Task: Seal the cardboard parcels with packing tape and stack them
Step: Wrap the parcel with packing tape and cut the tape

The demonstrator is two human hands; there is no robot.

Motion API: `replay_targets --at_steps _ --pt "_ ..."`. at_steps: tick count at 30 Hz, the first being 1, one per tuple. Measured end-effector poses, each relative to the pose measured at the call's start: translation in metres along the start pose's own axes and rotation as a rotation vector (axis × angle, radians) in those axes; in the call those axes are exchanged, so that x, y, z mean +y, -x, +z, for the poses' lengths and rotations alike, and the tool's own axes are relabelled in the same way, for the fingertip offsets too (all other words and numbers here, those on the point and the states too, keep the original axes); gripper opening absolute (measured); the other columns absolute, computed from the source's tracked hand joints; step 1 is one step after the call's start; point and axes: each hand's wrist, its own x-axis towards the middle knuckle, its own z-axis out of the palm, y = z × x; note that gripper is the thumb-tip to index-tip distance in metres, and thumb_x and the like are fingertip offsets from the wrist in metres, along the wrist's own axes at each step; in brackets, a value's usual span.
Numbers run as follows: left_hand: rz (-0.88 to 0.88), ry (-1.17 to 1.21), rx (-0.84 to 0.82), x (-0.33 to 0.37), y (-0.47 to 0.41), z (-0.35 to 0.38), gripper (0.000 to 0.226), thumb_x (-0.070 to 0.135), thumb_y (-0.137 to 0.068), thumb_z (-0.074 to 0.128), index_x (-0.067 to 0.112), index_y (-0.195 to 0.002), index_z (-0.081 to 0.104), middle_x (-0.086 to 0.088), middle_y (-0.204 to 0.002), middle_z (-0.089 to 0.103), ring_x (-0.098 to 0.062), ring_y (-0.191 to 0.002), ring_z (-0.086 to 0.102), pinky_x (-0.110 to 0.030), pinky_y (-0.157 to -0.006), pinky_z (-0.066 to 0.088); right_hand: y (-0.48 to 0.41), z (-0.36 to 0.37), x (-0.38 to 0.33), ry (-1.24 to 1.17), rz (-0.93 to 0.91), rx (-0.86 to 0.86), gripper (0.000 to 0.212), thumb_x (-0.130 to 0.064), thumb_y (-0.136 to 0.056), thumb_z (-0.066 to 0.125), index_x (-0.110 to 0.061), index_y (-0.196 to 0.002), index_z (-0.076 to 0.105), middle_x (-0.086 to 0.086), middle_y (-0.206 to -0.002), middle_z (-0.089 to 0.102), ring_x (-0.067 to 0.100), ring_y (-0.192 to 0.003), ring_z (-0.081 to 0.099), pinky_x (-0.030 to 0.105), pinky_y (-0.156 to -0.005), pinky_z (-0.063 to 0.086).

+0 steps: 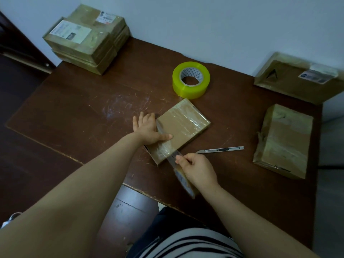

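Note:
A small flat cardboard parcel point(183, 125) lies near the middle of the brown table point(83, 112), partly wrapped in clear tape. My left hand point(147, 129) lies flat on its left edge, thumb pressing a tape strip onto the top. My right hand point(197, 169) pinches a strip of clear tape point(183, 180) that runs off the parcel's near corner toward the table's front edge. A yellow-green roll of packing tape point(191, 80) stands just behind the parcel.
A silver utility knife point(221, 149) lies right of the parcel. Several taped parcels are stacked at the back left point(87, 38). Two more parcels sit at the right: one at the back corner point(299, 77), one nearer point(284, 140).

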Motion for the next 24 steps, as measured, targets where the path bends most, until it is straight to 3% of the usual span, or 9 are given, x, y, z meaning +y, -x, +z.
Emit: replay_targets --at_steps 11,14,16,18,21,24 --pt "0.024 0.028 0.06 -0.001 0.003 0.004 0.122 0.074 -0.068 0.062 0.015 -0.153 -0.004 -0.006 -0.161 -0.003 -0.026 -0.145 -0.02 -0.048 -0.111 -0.02 0.002 0.0 -0.001 0.055 0.052 -0.023 0.031 -0.052 -0.09 0.057 -0.024 -0.088 0.072 -0.008 -0.077 0.067 0.018 -0.085 0.065 0.033 -0.075 0.051" --pt "0.105 0.007 0.187 -0.001 0.015 0.008 0.105 0.068 -0.075 0.06 0.026 -0.153 0.003 -0.002 -0.161 0.001 -0.023 -0.146 -0.014 -0.049 -0.11 -0.02 -0.011 0.004 -0.001 -0.038 0.115 -0.068 0.027 -0.045 -0.089 0.062 -0.022 -0.082 0.073 -0.003 -0.079 0.071 0.022 -0.087 0.067 0.038 -0.085 0.053" --pt "0.165 -0.108 0.29 0.006 0.023 0.019 0.086 0.062 -0.087 0.05 0.023 -0.153 0.01 -0.004 -0.161 0.004 -0.025 -0.145 -0.006 -0.051 -0.112 -0.015 -0.02 0.007 -0.003 -0.07 0.138 -0.077 0.023 -0.039 -0.089 0.065 -0.021 -0.078 0.074 -0.001 -0.083 0.073 0.022 -0.089 0.068 0.041 -0.09 0.052" --pt "0.153 -0.154 0.328 0.018 0.03 0.033 0.08 0.059 -0.094 0.036 0.014 -0.153 0.005 -0.009 -0.161 0.001 -0.028 -0.146 -0.004 -0.051 -0.114 -0.011 -0.027 0.007 -0.005 -0.107 0.169 -0.098 0.024 -0.034 -0.087 0.068 -0.022 -0.066 0.071 -0.001 -0.08 0.074 0.021 -0.087 0.069 0.041 -0.092 0.052" --pt "0.121 -0.205 0.335 0.025 0.033 0.05 0.097 0.076 -0.083 0.01 0.009 -0.151 -0.009 -0.014 -0.159 -0.014 -0.028 -0.146 -0.012 -0.049 -0.115 -0.013 -0.031 0.004 -0.005 -0.13 0.218 -0.124 0.028 -0.031 -0.078 0.074 -0.016 -0.055 0.069 0.003 -0.068 0.072 0.023 -0.076 0.07 0.042 -0.086 0.055" --pt "0.15 -0.288 0.332 0.021 0.035 0.055 0.124 0.093 -0.061 -0.006 0.006 -0.149 -0.014 -0.02 -0.156 -0.019 -0.032 -0.145 -0.017 -0.05 -0.112 -0.017 -0.025 0.001 -0.001 -0.161 0.236 -0.132 0.012 -0.033 -0.069 0.067 -0.022 -0.065 0.073 0.003 -0.068 0.071 0.021 -0.077 0.068 0.04 -0.081 0.056"
